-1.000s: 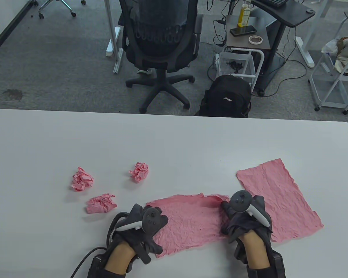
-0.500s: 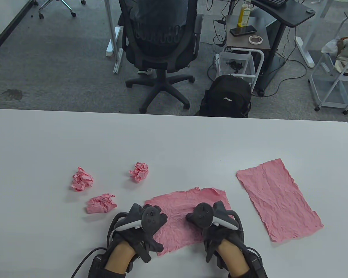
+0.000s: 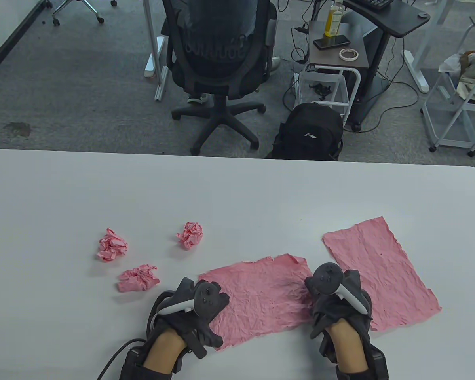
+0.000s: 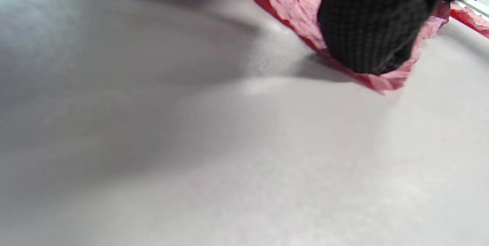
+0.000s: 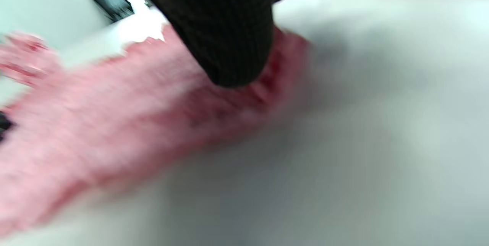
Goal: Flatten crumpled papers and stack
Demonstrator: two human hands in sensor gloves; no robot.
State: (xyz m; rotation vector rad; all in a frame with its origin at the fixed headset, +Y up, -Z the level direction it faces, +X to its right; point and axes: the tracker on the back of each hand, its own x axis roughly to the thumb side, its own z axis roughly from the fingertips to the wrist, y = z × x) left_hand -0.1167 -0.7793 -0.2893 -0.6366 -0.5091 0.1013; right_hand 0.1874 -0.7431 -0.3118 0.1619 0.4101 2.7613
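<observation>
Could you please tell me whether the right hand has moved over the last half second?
Yes. The right hand slid rightward across the near pink sheet, toward the flattened pink sheet.

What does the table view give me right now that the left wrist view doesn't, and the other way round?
Only the table view shows the three crumpled balls, the second flattened sheet on the right, and the right hand at the near sheet's right edge.

Only the left wrist view shows, close up, a gloved fingertip resting on the near sheet's ragged edge against the table.

Both show the left hand on the near sheet, which lies spread on the table.
</observation>
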